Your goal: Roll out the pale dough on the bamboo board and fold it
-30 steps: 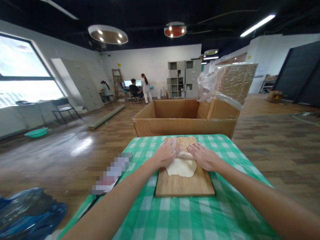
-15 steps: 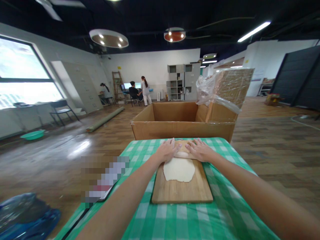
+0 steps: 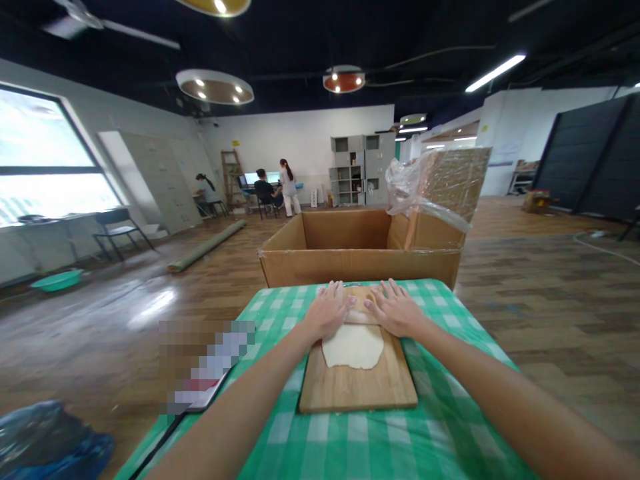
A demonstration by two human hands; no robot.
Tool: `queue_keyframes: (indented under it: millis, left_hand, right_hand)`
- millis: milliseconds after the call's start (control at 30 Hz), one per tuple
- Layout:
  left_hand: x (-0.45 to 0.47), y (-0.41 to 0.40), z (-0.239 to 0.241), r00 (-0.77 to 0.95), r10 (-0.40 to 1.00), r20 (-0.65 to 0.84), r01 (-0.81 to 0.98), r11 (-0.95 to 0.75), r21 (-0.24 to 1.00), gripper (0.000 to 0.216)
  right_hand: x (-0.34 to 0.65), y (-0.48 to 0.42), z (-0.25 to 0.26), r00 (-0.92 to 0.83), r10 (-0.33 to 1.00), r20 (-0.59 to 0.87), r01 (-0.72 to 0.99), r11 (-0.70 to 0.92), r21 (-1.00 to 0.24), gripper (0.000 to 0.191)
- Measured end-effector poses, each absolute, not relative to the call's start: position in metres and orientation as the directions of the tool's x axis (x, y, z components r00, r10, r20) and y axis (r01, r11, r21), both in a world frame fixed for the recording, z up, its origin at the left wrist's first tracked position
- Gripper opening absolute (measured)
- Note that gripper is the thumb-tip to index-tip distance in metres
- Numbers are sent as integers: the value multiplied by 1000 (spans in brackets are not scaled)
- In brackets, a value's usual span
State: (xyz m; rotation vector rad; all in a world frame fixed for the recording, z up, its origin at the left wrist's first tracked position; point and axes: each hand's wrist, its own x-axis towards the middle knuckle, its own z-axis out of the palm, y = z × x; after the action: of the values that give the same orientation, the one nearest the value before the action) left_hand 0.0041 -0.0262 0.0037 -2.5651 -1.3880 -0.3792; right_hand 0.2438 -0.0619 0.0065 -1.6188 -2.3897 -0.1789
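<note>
A light wooden rolling pin (image 3: 363,319) lies crosswise over the far end of a pale, flat sheet of dough (image 3: 353,349). My left hand (image 3: 327,312) lies over the pin's left end, palm down, with its fingers stretched forward. Over the right end rests my right hand (image 3: 396,312), also palm down with fingers spread and the thumb pointing inward. The hands cover both ends of the pin. Under the dough is a wooden cutting board (image 3: 357,395), its near part bare. The dough's near edge is uneven.
A green-and-white checked cloth (image 3: 295,430) covers the table. At the left edge lies a flat, pixelated object (image 3: 213,370). Beyond the table stands a large open cardboard box (image 3: 350,263). Several people are by the back wall. A blue plastic bag (image 3: 55,440) is at lower left.
The view has shifted slightly, so the scene sits a little lower and further left. Both hands remain on the rolling pin at the dough's far end.
</note>
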Motion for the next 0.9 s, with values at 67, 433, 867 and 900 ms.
queue_keyframes:
  millis: [67, 433, 867, 900]
  left_hand:
    - [0, -46, 5, 513, 792, 331, 842, -538, -17, 62]
    - [-14, -118, 13, 513, 830, 220, 825, -547, 140, 75]
    - [-4, -44, 5, 555, 805, 208, 826, -562, -30, 60]
    - [-4, -39, 2, 561, 799, 218, 824, -565, -52, 59]
  right_hand:
    - [240, -76, 7, -341, 895, 287, 928, 369, -48, 79]
    - [233, -128, 3, -418, 863, 284, 887, 455, -75, 86]
    - [239, -53, 1, -393, 893, 221, 907, 415, -65, 83]
    - [240, -48, 0, -383, 897, 219, 910, 407, -75, 86]
